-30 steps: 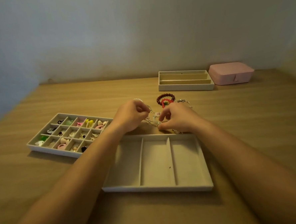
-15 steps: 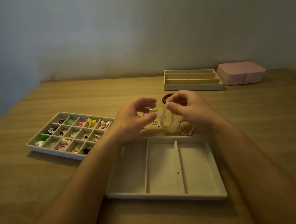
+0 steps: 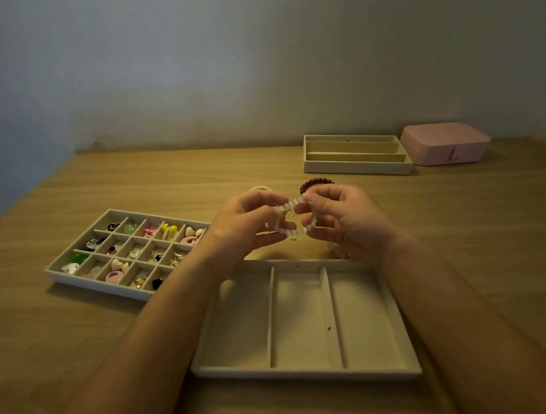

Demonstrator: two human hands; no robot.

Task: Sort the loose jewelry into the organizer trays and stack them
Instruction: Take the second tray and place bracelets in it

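Both my hands hold a white beaded bracelet (image 3: 290, 228) in the air above the loose jewelry pile. My left hand (image 3: 250, 224) pinches its left side and my right hand (image 3: 346, 218) pinches its right side. A thin gold chain (image 3: 288, 211) dangles tangled with it. Below them lies a beige three-slot tray (image 3: 304, 320) with nothing in it. A dark red bead bracelet (image 3: 312, 184) and a pearl bracelet (image 3: 259, 188) lie on the table behind my hands. More jewelry (image 3: 340, 254) peeks out under my right wrist.
A many-compartment tray (image 3: 58, 268) at the left holds several earrings and rings. At the back right stand another long-slot tray (image 3: 355, 166) and a closed pink jewelry box (image 3: 443, 143). The wooden table (image 3: 83, 362) ends at a wall behind.
My hands have lifted the white bracelet off the pile and pulled it apart between them. The camera has also shifted, so the trays sit lower in view.
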